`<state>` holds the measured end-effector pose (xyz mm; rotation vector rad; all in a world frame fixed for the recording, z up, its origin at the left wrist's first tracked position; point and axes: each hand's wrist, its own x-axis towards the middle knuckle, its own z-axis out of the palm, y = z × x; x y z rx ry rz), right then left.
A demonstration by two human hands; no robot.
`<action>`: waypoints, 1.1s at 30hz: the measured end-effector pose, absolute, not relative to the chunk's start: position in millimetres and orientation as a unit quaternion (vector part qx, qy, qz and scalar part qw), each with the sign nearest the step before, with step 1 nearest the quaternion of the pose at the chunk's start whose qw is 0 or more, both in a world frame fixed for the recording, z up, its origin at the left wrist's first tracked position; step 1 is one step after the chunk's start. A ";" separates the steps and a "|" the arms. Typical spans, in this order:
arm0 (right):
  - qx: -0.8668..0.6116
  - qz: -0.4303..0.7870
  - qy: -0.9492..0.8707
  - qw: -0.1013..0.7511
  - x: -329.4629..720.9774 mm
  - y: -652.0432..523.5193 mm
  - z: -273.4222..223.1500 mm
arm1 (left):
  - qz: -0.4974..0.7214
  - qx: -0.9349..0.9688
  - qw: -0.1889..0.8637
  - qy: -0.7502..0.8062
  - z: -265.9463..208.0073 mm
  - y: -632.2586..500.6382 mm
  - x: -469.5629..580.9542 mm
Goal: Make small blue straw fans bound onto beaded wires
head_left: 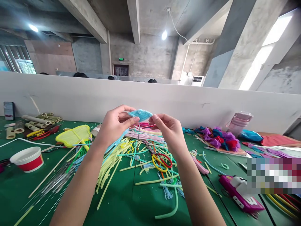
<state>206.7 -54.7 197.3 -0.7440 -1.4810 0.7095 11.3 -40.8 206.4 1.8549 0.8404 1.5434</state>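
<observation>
A light-blue fuzzy piece [141, 115] above a thin wire [138, 135] sits over the green counter [127, 208], pinched by the left hand [118, 121] and, at its right tip, the right hand [168, 128], with scissors [154, 154] among fuzzy stems [113, 160] below

A green table [117, 215] fills the near side, with a long white board [70, 92] along its far edge. Past it is a gray wall [148, 51] with a dark door [121, 70] — a green sign [120, 59] glows above. Two lamps [164, 35] shine under big beams [82, 18]. A window [26, 66] is far left — a fat pillar [249, 40] stands right.
</observation>
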 end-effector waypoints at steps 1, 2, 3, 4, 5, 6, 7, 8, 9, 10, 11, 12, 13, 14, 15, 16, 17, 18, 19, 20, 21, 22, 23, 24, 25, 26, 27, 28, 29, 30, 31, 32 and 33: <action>-0.320 0.303 -0.648 0.621 206.6 -56.2 197.7 | 0.577 0.694 0.292 0.317 207.6 -43.7 11.3; -0.315 0.298 -0.650 0.624 206.4 -57.3 197.9 | 0.575 0.693 0.296 0.319 208.6 -46.5 11.6; -0.310 0.296 -0.650 0.628 206.3 -57.9 197.9 | 0.572 0.692 0.300 0.321 209.5 -48.7 12.0; -0.308 0.296 -0.650 0.629 206.1 -58.1 197.7 | 0.570 0.692 0.305 0.321 210.0 -50.3 12.5; -0.307 0.296 -0.650 0.628 206.0 -57.9 197.5 | 0.568 0.692 0.310 0.320 210.2 -51.0 13.1; -0.308 0.297 -0.651 0.627 206.0 -57.3 197.1 | 0.567 0.691 0.316 0.317 210.1 -50.9 13.7; -0.309 0.297 -0.652 0.625 206.1 -56.6 196.7 | 0.565 0.691 0.321 0.316 209.8 -50.1 14.4; -0.311 0.297 -0.654 0.622 206.4 -55.7 196.4 | 0.562 0.692 0.326 0.316 209.4 -48.8 15.0; -0.312 0.297 -0.655 0.620 206.8 -54.8 196.1 | 0.558 0.692 0.331 0.317 208.8 -47.3 15.6; -0.312 0.296 -0.656 0.620 207.3 -53.9 195.9 | 0.554 0.692 0.336 0.318 208.2 -45.7 16.2; -0.312 0.292 -0.655 0.623 207.9 -53.2 195.8 | 0.548 0.694 0.341 0.318 207.6 -44.4 16.5; -0.312 0.286 -0.654 0.627 208.6 -52.5 195.7 | 0.540 0.698 0.348 0.317 207.1 -43.3 16.6; -0.312 0.278 -0.651 0.633 209.4 -51.9 195.7 | 0.532 0.702 0.355 0.314 206.7 -42.7 16.4; -0.313 0.266 -0.647 0.642 210.4 -51.3 195.8 | 0.525 0.705 0.363 0.309 206.5 -42.3 15.9; -0.315 0.254 -0.642 0.651 211.5 -50.8 195.8 | 0.519 0.708 0.370 0.304 206.3 -42.2 15.2; -0.317 0.241 -0.638 0.659 212.6 -50.2 195.7 | 0.515 0.709 0.377 0.299 206.3 -42.1 14.3; -0.319 0.231 -0.636 0.664 213.8 -49.5 195.6 | 0.512 0.710 0.383 0.296 206.3 -41.9 13.3; -0.321 0.223 -0.635 0.667 214.9 -48.8 195.4 | 0.511 0.709 0.386 0.296 206.3 -41.5 12.5; -0.323 0.217 -0.636 0.667 215.8 -48.1 195.1 | 0.513 0.707 0.387 0.297 206.1 -40.9 11.8; -0.325 0.213 -0.638 0.664 216.5 -47.4 194.8 | 0.513 0.706 0.386 0.300 205.8 -40.1 11.5; -0.328 0.212 -0.641 0.661 216.9 -46.7 194.5 | 0.513 0.706 0.384 0.302 205.4 -39.0 11.5; -0.330 0.210 -0.642 0.659 216.9 -46.2 194.2 | 0.514 0.706 0.381 0.304 204.9 -38.0 11.7; -0.332 0.209 -0.643 0.658 216.7 -45.9 193.9 | 0.517 0.706 0.377 0.304 204.3 -36.9 12.2; -0.336 0.206 -0.643 0.656 216.3 -45.8 193.8 | 0.520 0.706 0.373 0.304 203.8 -35.9 12.8; -0.339 0.204 -0.643 0.655 215.7 -45.9 193.7 | 0.522 0.707 0.369 0.304 203.4 -35.1 13.4; -0.344 0.202 -0.643 0.654 215.0 -46.2 193.7 | 0.525 0.707 0.365 0.303 203.0 -34.5 13.9; -0.347 0.201 -0.644 0.652 214.3 -46.5 193.8 | 0.528 0.707 0.361 0.302 202.8 -34.0 14.2; -0.350 0.200 -0.645 0.649 213.8 -46.9 193.9 | 0.530 0.708 0.357 0.302 202.7 -33.7 14.4; -0.351 0.200 -0.647 0.647 213.3 -47.3 194.0 | 0.530 0.710 0.352 0.301 202.6 -33.5 14.5; -0.351 0.201 -0.648 0.646 213.1 -47.6 194.1 | 0.530 0.712 0.348 0.300 202.4 -33.4 14.5; -0.350 0.202 -0.649 0.644 213.0 -47.8 194.1 | 0.531 0.714 0.344 0.300 202.3 -33.3 14.5; -0.348 0.204 -0.650 0.644 213.0 -47.9 194.1 | 0.532 0.716 0.339 0.301 202.1 -33.3 14.5; -0.347 0.207 -0.650 0.643 213.1 -47.9 193.9 | 0.532 0.717 0.334 0.302 202.0 -33.2 14.4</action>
